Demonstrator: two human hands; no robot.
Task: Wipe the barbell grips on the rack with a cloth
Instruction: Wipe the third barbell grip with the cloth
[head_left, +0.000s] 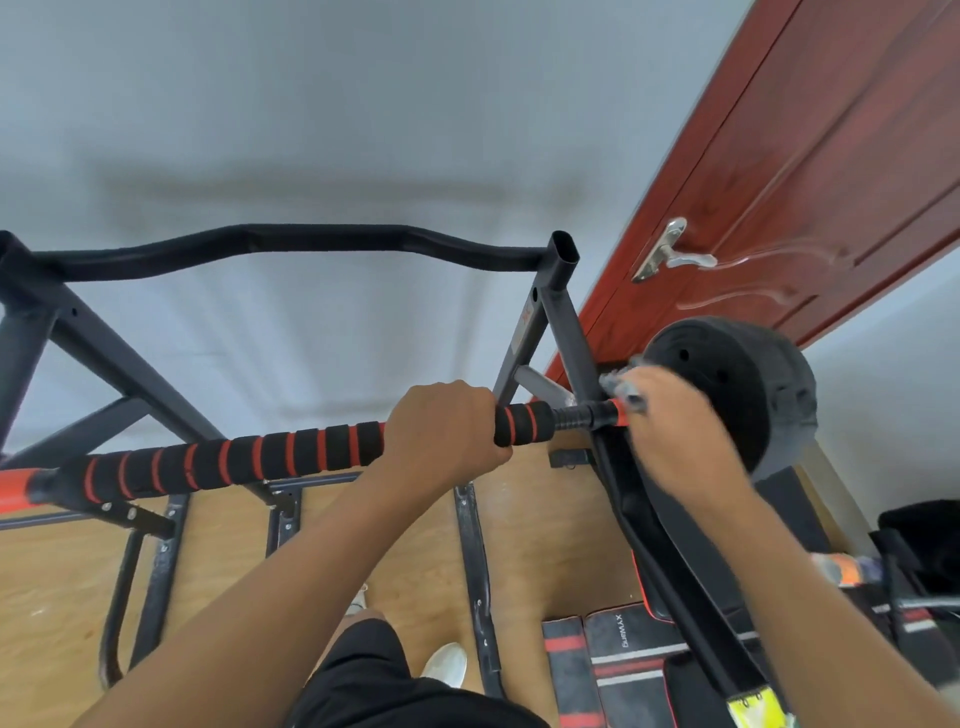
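The barbell (291, 452) lies across the rack (558, 291) in front of the person, its foam grip banded black and red. The left hand (441, 431) is wrapped round that foam, fingers curled over the top. Just to the right of it the foam ends and a bare ribbed stretch of bar runs to an orange collar. There the right hand (670, 421) presses a grey cloth (621, 384) bunched in its fingers; the hand is blurred, but it appears to grip the cloth against the bar beside the black weight plate (737, 384).

The foam looks soft and a little grabby, so a cloth would drag rather than slide. The bar itself is stiff, and heavy with that plate on it; it should stay put in its cradle under a rub, though I'd judge the steadying hand useful against rolling. The cloth is limp and light, best bunched in the palm. Beyond the right hand stands a red door (810, 171).
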